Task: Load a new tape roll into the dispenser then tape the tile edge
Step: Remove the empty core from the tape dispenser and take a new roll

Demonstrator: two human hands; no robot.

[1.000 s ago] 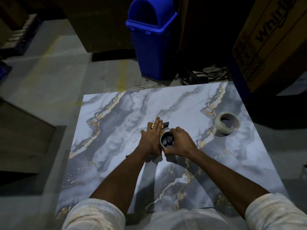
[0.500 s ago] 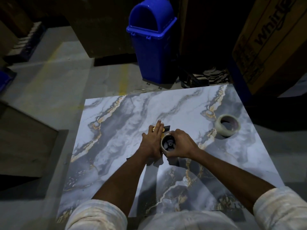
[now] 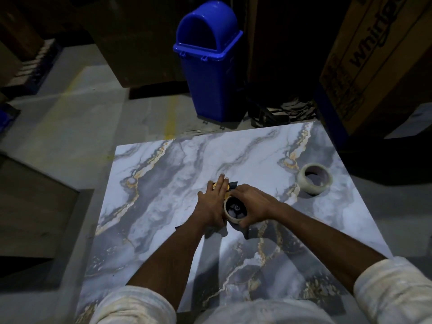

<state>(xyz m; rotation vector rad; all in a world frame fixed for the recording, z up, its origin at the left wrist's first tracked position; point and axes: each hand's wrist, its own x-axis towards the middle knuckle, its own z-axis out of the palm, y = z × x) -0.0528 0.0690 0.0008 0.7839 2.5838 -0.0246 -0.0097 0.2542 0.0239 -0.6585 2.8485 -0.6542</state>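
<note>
Two grips: left hand (image 3: 214, 202) released, pressing black-yellow tape dispenser (image 3: 232, 184); right hand (image 3: 254, 205) grasping beige tape roll (image 3: 226, 210); skew risks jamming.

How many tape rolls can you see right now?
2. A loose roll lies flat near the right edge of the tile, untouched. The second roll is mid-tile on the dispenser, gripped by the right hand. The hands could hide more.
</note>
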